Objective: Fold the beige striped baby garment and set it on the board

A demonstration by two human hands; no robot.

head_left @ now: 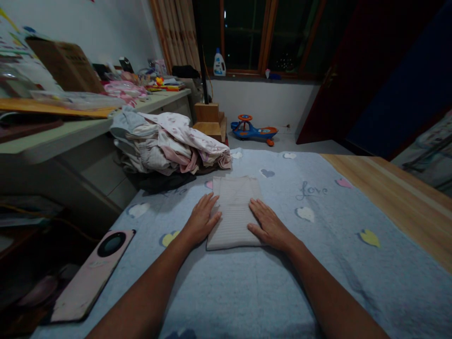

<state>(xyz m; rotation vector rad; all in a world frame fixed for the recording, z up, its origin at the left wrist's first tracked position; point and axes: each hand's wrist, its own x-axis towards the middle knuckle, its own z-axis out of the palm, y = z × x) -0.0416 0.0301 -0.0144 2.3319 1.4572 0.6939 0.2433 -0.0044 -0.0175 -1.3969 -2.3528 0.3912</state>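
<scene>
A light grey ribbed garment [235,216], folded into a flat rectangle, lies on the blue heart-patterned bedspread [318,282]. Against its left edge rests my left hand [202,217], fingers stretched out and thumb on the cloth. My right hand [270,223] lies over its right edge, also flat with fingers extended. Neither hand grips the fabric. Beyond the left hand sits a heap of crumpled clothes [165,141] in white, grey and pink.
A pink phone [93,273] lies at the bed's left edge. On the left stands a cluttered desk [155,100] with a cardboard box [67,66]. A blue ride-on toy car [254,131] is on the floor past the bed. Wooden board [395,188] borders the right side.
</scene>
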